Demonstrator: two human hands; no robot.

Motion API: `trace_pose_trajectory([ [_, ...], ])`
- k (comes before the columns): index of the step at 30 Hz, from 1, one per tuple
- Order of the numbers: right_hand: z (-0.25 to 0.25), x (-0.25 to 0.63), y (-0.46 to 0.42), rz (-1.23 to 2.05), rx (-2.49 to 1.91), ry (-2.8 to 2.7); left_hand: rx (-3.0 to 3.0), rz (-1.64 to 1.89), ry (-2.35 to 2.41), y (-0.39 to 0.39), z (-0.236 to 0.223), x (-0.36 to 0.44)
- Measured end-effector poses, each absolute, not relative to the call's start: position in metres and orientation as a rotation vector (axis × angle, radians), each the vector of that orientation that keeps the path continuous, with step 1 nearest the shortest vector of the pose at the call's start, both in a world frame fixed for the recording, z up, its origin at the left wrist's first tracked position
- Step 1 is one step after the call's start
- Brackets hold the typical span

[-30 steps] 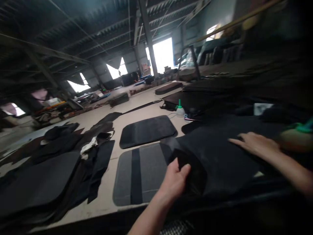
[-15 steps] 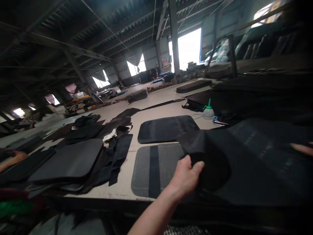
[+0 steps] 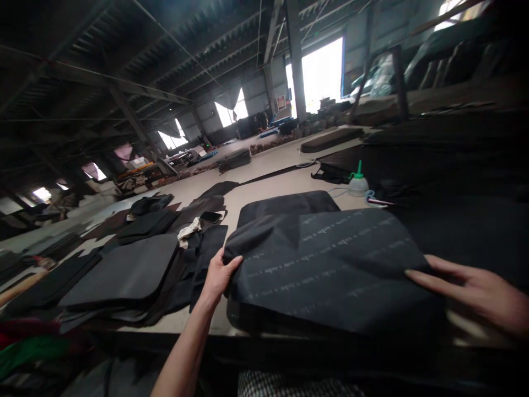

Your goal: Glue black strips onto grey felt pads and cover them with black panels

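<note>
A dark, round-cornered sheet of fabric (image 3: 330, 264) with rows of pale printed marks is stretched between my two hands. My left hand (image 3: 219, 275) pinches its left edge, thumb on top. At the right edge, my right hand (image 3: 467, 286) grips it between thumb and fingers. The sheet hangs over the grey panel on the table and hides nearly all of it. Just behind lies a black round-cornered panel (image 3: 289, 203), partly covered by the sheet.
A stack of dark panels (image 3: 124, 270) sits to the left, with black strips, a white cloth (image 3: 190, 229) and a phone (image 3: 211, 216) nearby. A green-tipped squeeze bottle (image 3: 358, 182) stands at the back right. Another person's arm (image 3: 28, 281) reaches in at far left.
My left hand has moved left, drawing the sheet across the grey panel and its dark strip. My right hand has come further into view and now holds the sheet's right edge.
</note>
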State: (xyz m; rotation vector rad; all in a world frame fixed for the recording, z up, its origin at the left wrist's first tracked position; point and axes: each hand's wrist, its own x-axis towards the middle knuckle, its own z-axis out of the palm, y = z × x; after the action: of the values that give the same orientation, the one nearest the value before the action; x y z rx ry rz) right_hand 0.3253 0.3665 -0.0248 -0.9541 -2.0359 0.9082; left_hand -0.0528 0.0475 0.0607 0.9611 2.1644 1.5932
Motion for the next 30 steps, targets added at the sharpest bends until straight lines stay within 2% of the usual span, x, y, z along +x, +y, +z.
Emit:
trace_pose_trajectory([
  [3,-0.034,0.309,0.360,0.977,-0.812,-2.210,0.943,1.505,2.252,0.040,0.034,-0.062],
  [7,-0.045,0.300,0.350,0.747,-0.757,-2.222,0.889,1.342,2.391,0.035,0.007,-0.073],
  [12,-0.060,0.300,0.349,0.566,-0.759,-2.206,0.963,0.787,2.794,0.033,-0.015,-0.094],
  [14,-0.063,0.301,0.348,0.554,-0.784,-2.206,0.997,0.689,2.827,0.031,-0.020,-0.096],
  [30,-0.064,0.296,0.344,0.512,-0.843,-2.188,0.836,0.615,2.883,0.009,-0.014,-0.068],
])
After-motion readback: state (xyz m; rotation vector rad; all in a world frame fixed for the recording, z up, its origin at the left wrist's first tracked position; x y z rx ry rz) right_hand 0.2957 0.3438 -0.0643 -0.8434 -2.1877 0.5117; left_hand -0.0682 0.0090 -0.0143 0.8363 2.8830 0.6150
